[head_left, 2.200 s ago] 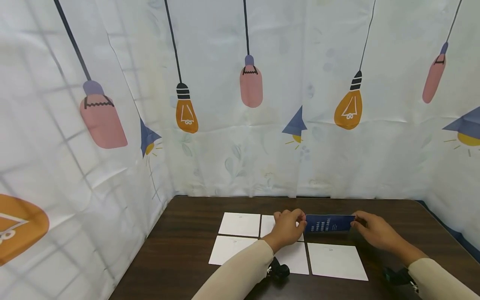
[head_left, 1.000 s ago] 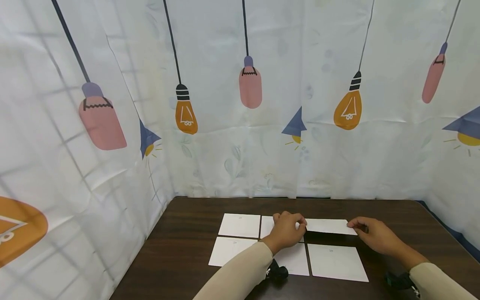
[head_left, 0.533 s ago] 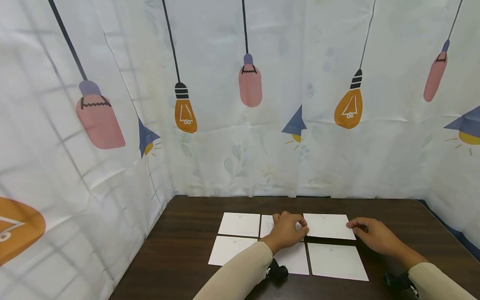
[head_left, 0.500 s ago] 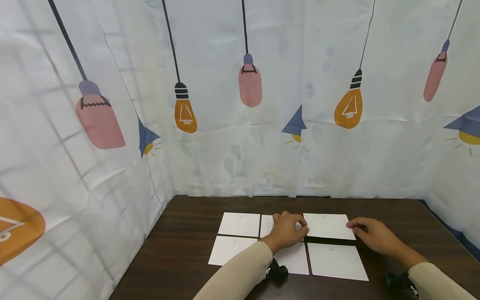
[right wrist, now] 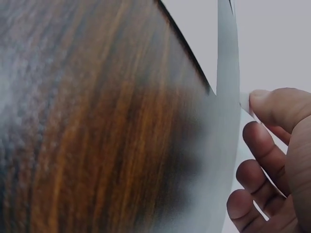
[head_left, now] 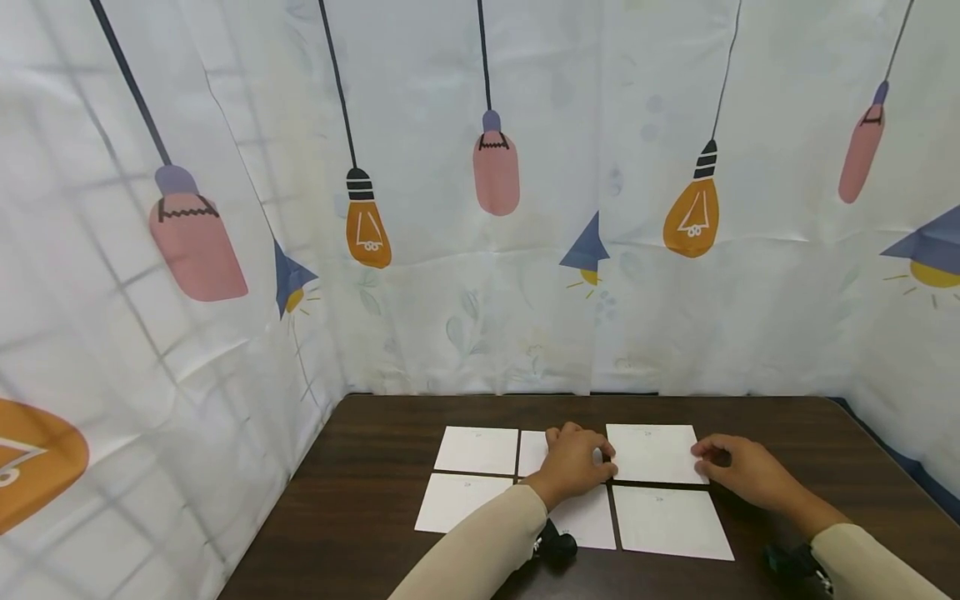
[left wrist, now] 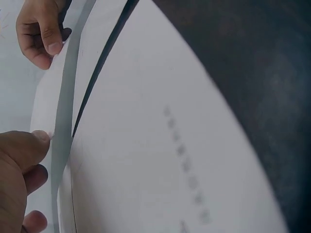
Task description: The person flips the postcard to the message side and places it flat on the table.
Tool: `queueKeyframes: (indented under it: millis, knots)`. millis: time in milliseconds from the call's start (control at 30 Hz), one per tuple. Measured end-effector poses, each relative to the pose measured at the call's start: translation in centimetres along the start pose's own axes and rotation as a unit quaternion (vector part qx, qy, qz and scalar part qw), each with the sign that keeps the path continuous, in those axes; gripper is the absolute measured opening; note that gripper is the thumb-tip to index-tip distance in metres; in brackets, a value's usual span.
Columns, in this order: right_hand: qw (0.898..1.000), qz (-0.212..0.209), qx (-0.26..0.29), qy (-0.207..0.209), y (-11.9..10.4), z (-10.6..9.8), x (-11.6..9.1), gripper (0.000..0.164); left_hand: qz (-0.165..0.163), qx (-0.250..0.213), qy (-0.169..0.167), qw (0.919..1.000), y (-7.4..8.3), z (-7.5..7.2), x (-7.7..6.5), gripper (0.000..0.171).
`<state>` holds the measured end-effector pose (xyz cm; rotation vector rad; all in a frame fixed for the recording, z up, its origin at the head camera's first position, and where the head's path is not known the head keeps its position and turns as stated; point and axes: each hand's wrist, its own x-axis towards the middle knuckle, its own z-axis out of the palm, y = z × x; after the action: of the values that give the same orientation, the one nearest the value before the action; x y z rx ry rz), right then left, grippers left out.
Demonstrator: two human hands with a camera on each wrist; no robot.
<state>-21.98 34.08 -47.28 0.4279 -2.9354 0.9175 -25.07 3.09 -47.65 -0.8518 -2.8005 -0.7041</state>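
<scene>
Both hands hold a white-faced card (head_left: 651, 453) by its opposite sides, at the back right of a layout of similar cards. My left hand (head_left: 573, 461) pinches its left edge between thumb and finger. At the right edge my right hand (head_left: 738, 468) does the same, with its other fingers curled below, as the right wrist view shows. The held card (left wrist: 48, 99) appears edge-on in the left wrist view; whether it touches the table cannot be told. My left hand and forearm partly cover the back middle card (head_left: 532, 450) and the front middle card (head_left: 588, 518).
A back left card (head_left: 476, 450), a front left card (head_left: 457, 500) and a front right card (head_left: 670, 522) lie in rows on the dark wooden table (head_left: 337, 508). A curtain (head_left: 450, 333) printed with lamps hangs behind. Black wrist cameras (head_left: 557, 546) sit below the sleeves.
The held card has tipped from upright, its dark blue side with pale text showing, to nearly flat with its white side up. Its gap to the front right card has narrowed.
</scene>
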Motion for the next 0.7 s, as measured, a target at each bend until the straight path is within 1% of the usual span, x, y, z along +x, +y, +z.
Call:
queueKeyframes:
  millis: [133,300,700]
  knots:
    - [1.000,0.008,0.008,-0.005,0.02,0.03,0.00,0.030,-0.003,0.008,-0.002,1.0000,0.01,0.18,0.07,0.013]
    - [1.000,0.009,0.012,-0.012,-0.15,0.10,0.03,0.030,-0.007,0.014,-0.001,0.9999,-0.14,0.35,0.13,0.012]
    - [1.000,0.004,0.012,-0.017,-0.18,0.47,0.21,0.028,0.000,0.037,0.003,0.9993,-0.35,0.58,0.08,0.013]
